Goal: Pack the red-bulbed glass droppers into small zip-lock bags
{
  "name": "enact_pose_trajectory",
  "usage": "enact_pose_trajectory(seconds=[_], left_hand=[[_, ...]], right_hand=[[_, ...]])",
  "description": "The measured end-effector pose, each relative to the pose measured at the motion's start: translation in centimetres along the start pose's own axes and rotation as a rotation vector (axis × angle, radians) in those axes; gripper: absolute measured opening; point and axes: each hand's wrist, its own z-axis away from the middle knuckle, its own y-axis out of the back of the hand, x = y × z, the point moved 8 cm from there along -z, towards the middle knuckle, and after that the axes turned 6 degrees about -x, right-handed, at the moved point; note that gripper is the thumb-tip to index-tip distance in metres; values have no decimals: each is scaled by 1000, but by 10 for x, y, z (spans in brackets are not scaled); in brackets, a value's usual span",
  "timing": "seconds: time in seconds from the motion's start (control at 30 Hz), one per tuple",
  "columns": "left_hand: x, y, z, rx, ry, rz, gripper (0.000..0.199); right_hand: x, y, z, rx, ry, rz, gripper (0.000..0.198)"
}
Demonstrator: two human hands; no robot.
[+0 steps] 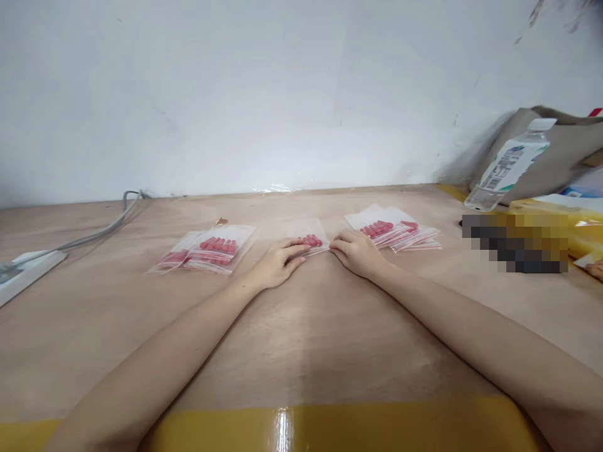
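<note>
A small clear zip bag (308, 227) with several red, rounded pieces (311, 240) in it lies flat on the table between my hands. My left hand (280, 260) is at the bag's near left side, fingers over its edge and thumb just below. At the near right corner, my right hand (355, 252) pinches the bag between thumb and fingertips. To the left lies a pile of similar filled zip bags (211, 248). Another pile of filled zip bags (386, 226) lies just beyond my right hand, overlapping one another. What exactly the red pieces are, I cannot tell.
A grey cable (101, 233) runs to a white power strip (32, 273) at the left. On the right, a plastic bottle (511, 164) leans against a grey bag (572, 144), near yellow packaging (546, 210) and a blurred-out dark object. Yellow tape (339, 427) covers the table's front edge.
</note>
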Motion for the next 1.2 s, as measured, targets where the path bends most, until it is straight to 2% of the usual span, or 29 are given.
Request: enact_pose_trajectory(seconds=[0.2,0.33,0.5,0.63,0.83,1.2], left_hand=[[2,4,0,6,20,10,26],[3,3,1,30,-20,15,24],[15,0,-2,129,-141,-109,31],[35,-11,-12,196,-282,-323,17],[44,-22,-26,193,-371,-470,22],[52,-24,-30,192,-529,-620,28]], right_hand=[[-3,1,-3,-34,19,100,17],[-9,3,-3,-38,81,148,22],[-22,11,0,3,163,215,26],[-26,11,1,15,176,192,26],[-24,10,3,36,200,134,23],[-24,14,2,70,205,142,22]])
